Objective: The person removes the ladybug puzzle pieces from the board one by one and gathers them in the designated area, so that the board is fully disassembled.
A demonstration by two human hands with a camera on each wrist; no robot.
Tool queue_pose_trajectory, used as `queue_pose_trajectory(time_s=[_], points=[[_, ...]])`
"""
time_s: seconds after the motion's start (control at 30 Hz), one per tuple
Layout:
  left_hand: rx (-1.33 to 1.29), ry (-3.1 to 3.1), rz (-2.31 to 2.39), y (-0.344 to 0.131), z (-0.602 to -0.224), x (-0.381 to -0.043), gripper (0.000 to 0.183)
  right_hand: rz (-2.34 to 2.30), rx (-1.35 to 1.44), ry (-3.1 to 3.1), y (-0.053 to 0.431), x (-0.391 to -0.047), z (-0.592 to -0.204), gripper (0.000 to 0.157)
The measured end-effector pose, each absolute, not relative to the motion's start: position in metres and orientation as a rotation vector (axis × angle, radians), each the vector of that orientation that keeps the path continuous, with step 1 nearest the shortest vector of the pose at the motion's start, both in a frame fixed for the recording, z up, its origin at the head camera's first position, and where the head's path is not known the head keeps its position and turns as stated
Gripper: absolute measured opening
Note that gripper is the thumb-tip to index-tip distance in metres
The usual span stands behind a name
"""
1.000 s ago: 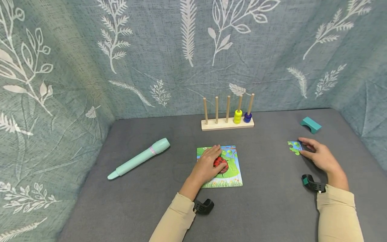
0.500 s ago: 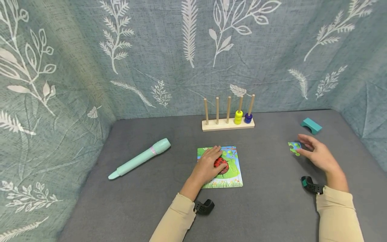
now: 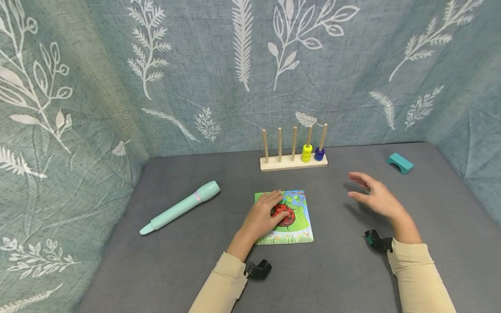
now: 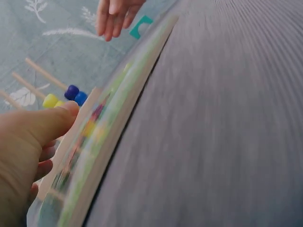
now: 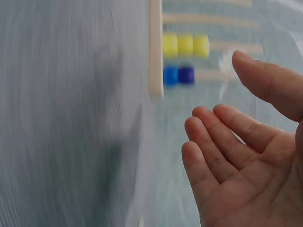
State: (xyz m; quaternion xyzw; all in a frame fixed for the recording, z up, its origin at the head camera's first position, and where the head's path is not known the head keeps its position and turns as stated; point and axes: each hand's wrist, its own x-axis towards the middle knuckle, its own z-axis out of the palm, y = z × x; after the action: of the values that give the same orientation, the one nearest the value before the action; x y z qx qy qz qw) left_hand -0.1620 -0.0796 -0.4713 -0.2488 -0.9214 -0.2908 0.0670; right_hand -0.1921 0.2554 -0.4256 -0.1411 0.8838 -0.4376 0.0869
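Note:
My left hand rests on a square ladybug jigsaw puzzle, fingers spread over its left part and thumb across the red ladybug. In the left wrist view the puzzle shows edge-on as a board with a pale rim, beside my left hand. My right hand hovers to the right of the puzzle, palm turned inward, with nothing between its fingers. The right wrist view shows this right hand with relaxed fingers and the thumb apart. The loose puzzle piece seen earlier is hidden around the right hand.
A wooden peg stand with yellow and blue beads stands behind the puzzle. A teal arch block lies at the back right. A large mint-green pen-shaped object lies on the left. A patterned curtain hangs behind the table.
My right hand has drawn away from the loose puzzle piece and moved left toward the puzzle, its fingers opening. My left hand has stayed on the puzzle.

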Motion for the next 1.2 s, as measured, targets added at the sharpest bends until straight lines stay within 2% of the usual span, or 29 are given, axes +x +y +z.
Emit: queue_pose_trajectory(time_s=[0.3,0.5,1.2], points=[[-0.682,-2.783,-0.925,-0.116,-0.476,-0.154,0.054,-1.355,-0.646,2.526,0.199,-0.196,-0.438,0.057],[-0.712,-2.777,-0.922,-0.123,-0.483,-0.15,0.055,-1.35,-0.741,2.456,0.164,-0.197,-0.444,0.056],[-0.748,-2.824,-0.909,-0.124,-0.483,-0.153,0.054,-1.148,-0.69,2.638,0.108,-0.185,-0.456,0.051]])
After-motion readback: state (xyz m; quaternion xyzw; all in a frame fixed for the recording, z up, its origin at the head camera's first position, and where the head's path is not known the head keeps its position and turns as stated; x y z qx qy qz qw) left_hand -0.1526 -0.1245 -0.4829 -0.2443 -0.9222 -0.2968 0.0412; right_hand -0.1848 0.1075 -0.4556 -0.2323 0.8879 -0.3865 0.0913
